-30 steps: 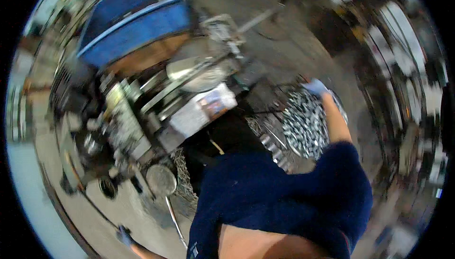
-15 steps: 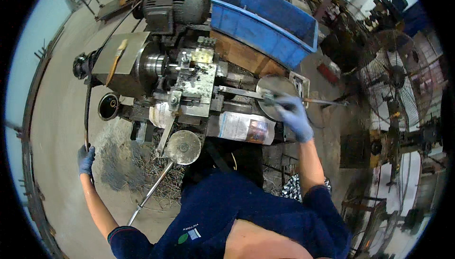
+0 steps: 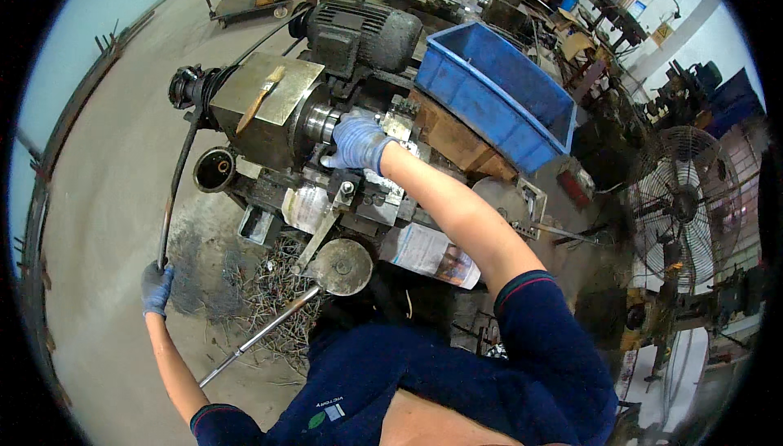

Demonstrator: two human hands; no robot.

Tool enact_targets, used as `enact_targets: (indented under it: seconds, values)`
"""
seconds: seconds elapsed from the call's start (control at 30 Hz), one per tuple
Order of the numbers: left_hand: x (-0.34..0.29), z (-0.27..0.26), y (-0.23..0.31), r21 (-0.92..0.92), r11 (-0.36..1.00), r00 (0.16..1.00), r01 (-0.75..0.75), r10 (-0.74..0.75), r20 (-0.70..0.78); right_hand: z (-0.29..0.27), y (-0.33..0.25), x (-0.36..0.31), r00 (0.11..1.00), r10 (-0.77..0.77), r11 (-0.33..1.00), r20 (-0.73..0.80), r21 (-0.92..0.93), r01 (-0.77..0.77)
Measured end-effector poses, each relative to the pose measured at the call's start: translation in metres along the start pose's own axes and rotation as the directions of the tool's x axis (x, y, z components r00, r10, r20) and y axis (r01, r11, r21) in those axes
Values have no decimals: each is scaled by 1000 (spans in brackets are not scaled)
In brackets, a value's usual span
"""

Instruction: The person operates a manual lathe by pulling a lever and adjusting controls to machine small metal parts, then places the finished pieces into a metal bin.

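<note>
My left hand (image 3: 157, 287), in a blue-grey glove, is closed round the lower end of a long dark lever (image 3: 173, 205), which slopes up to the machine's left end. My right hand (image 3: 359, 143), in a blue glove, is at the shiny spindle nose (image 3: 320, 123) of a small lathe, over the tool slide. Its fingers curl in toward the spindle, with the thumb below. Whatever they grip is hidden behind the glove. On the grey headstock cover (image 3: 285, 79) lies a paintbrush (image 3: 261, 99) with a wooden handle.
A blue plastic crate (image 3: 497, 95) stands behind the slide, beside a motor (image 3: 359, 34). A round metal plate (image 3: 343, 267) on a long handle juts toward me. Metal shavings (image 3: 261, 307) litter the floor. A printed paper (image 3: 432, 254) lies on the bed; a fan (image 3: 683, 201) stands right.
My right hand has moved left from the round plate on the right to the spindle. My left hand stays on the lever. The whole view has shifted, showing more of the far room.
</note>
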State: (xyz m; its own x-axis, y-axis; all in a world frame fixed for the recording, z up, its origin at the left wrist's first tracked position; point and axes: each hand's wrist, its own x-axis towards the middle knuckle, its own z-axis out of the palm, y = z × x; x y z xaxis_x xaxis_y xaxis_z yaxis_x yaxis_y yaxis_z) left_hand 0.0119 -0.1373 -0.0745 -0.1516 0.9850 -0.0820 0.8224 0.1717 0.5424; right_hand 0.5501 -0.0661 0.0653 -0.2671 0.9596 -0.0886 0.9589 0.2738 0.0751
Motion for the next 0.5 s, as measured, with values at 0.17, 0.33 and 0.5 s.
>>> enact_targets:
  seconds: [0.17, 0.33, 0.5]
  values:
    - [-4, -8, 27, 307, 948, 992, -89, 112, -56, 7, 0, 15, 997, 66, 963, -43, 263, -52]
    - [4, 0, 24, 380, 924, 986, -53, 110, -129, -24, -12, 8, 981, 43, 920, -189, 391, 34]
    - [21, -4, 42, 562, 823, 976, -85, 183, -121, -3, -2, 15, 965, 217, 797, -147, 598, -89]
